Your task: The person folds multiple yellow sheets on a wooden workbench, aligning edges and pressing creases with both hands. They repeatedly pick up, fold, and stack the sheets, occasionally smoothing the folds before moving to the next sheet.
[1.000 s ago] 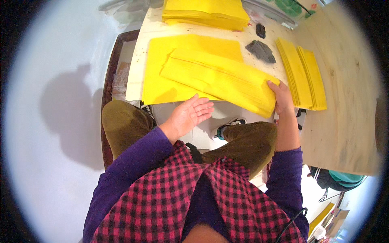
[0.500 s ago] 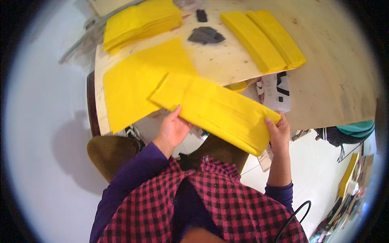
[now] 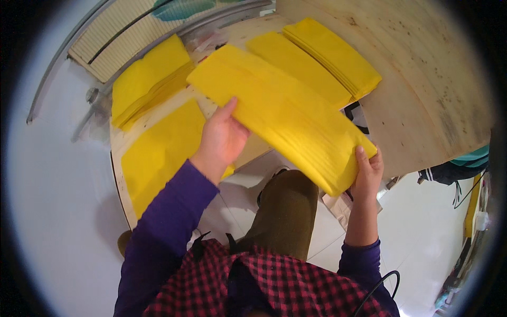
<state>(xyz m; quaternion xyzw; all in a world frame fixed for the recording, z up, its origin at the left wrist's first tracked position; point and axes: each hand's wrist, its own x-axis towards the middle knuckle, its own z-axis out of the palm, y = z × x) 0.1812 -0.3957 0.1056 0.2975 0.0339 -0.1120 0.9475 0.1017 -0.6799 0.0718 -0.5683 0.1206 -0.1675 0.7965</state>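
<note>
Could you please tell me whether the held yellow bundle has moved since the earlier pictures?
Yes, the yellow bundle has moved rightward, away from the flat yellow sheet it overlapped earlier.

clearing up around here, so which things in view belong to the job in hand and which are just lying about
Likely part of the job:
- folded yellow bundle, held by the right hand, left hand at its edge
- flat yellow material
- yellow stack
- two more yellow bundles

Apparently just lying about:
- teal-and-black bag-like item
</note>
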